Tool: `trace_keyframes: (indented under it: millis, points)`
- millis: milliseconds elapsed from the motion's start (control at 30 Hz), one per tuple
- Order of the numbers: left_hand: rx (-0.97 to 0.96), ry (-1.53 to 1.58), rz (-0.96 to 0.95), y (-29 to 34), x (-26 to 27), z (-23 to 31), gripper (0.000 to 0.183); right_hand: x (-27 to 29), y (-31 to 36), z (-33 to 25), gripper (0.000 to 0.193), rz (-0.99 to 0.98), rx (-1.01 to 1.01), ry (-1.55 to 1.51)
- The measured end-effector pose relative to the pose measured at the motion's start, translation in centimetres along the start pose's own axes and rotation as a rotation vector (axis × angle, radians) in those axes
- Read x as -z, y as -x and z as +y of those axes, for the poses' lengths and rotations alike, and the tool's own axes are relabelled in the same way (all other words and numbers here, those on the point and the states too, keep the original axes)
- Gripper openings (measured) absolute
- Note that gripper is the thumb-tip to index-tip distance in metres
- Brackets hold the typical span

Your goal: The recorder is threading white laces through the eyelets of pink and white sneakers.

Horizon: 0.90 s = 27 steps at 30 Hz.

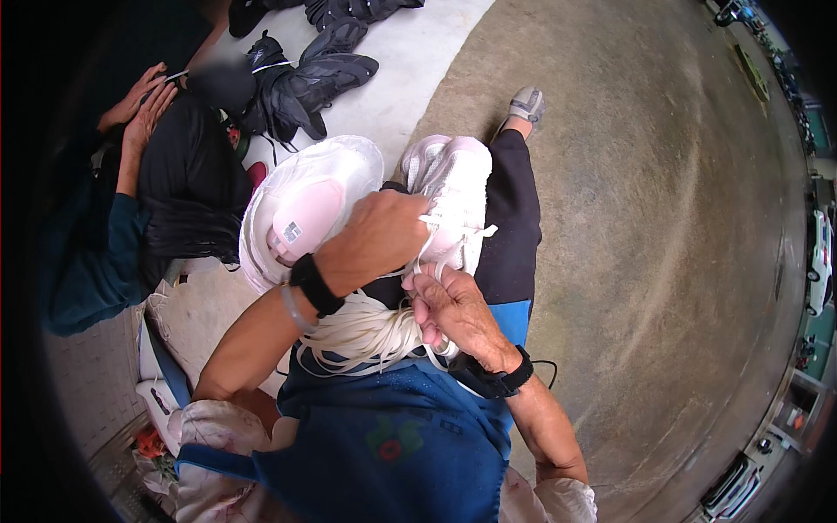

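Note:
A pair of white and pale pink sneakers (458, 179) rests on my lap, toes pointing away from me. White shoelace ends stick out over the nearer part of the shoes. My left hand (384, 228) is closed at the left side of the laces; its fingertips and whatever they grip are mostly hidden. Just below the shoes, my right hand (453, 309) pinches a white shoelace (429, 253) between thumb and fingers. A thick bundle of loose cream-white laces (366, 336) lies across my lap beneath both wrists.
Left of the sneakers sits a white round-rimmed container (359, 157) with a pink insole-like piece (309, 213) inside. Several black shoes (318, 78) lie on a pale sheet (410, 61). Another person's hands (144, 109) are at far left. Concrete floor (645, 218) stretches right, with parked vehicles beyond.

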<state>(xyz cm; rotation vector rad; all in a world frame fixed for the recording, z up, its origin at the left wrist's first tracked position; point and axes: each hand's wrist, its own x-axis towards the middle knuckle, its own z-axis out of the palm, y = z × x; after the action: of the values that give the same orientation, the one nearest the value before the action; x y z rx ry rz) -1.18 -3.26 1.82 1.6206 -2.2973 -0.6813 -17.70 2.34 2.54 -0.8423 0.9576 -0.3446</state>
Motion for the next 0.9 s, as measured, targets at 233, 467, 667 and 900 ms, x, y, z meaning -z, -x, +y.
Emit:
trace_keyframes:
  millis: [233, 467, 667, 900]
  points:
    - [0.094, 0.133, 0.031, 1.0, -0.3, -0.6, 0.012, 0.1, 0.5, 0.1, 0.030, 0.032, 0.036, -0.062]
    - [0.126, 0.277, 0.033, 1.4, -1.2, -1.3, 0.009, 1.7, 3.0, -1.3, 0.037, -0.034, 0.061, -0.292]
    - [0.119, 0.233, 0.018, 1.5, -1.6, -1.7, 0.010, -0.9, 3.5, -4.0, 0.030, -0.185, 0.110, 0.020]
    - [0.211, 0.335, 0.030, 2.1, -0.2, -0.6, 0.010, -1.9, 3.7, -4.3, 0.027, -0.318, 0.094, 0.232]
